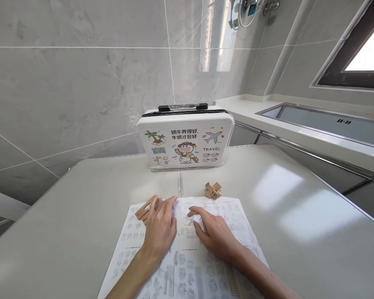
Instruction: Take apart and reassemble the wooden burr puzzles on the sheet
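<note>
A large printed instruction sheet (187, 259) lies on the table, with rows of small line drawings. My left hand (161, 224) rests at its upper left, fingers stretched forward and lying over several notched wooden puzzle pieces (140, 213) that it partly hides. Over the sheet's upper middle is my right hand (216, 232), nothing in its grasp, with thumb and index finger apart and the fingertips at the drawings. An assembled wooden burr puzzle (213, 190), marked with a number, sits just beyond the sheet's far edge.
A white cartoon-printed carrying case (187, 141) with a black handle stands against the tiled wall, partly wrapped in clear plastic. The white table (65, 224) has a seam through its middle. To the right are a counter with a sink (324, 122) and a window.
</note>
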{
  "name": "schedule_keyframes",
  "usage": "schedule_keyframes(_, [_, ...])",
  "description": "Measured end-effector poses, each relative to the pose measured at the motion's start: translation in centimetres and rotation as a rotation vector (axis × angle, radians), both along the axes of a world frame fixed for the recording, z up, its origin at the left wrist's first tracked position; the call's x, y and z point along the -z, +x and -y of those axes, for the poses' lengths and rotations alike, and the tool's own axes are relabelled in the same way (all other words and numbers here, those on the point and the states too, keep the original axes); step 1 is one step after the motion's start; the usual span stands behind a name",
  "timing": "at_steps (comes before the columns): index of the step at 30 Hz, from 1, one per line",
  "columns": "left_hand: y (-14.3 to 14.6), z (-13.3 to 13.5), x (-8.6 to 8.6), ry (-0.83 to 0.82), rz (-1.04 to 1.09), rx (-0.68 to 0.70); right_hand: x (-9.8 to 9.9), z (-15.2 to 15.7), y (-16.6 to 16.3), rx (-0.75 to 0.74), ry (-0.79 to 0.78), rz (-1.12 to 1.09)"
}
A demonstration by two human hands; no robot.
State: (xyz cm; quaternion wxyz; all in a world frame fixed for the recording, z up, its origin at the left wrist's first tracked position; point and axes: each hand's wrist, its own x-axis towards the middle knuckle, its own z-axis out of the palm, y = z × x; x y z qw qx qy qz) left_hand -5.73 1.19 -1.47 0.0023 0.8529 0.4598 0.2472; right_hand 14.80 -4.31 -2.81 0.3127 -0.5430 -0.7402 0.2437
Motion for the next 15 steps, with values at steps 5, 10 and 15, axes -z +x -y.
schedule_keyframes(5, [0.4,0.6,-0.2,-0.042,0.055,0.084,0.0,0.1,0.0,-0.004,-0.01,-0.004])
schedule_keyframes(10, [1.7,2.2,0.0,-0.175,0.165,0.298,0.0,0.0,-0.1,0.0,0.004,0.012])
schedule_keyframes(15, [2.1,2.7,0.6,-0.263,0.163,0.355,0.0,0.0,0.0,0.01,0.012,0.021])
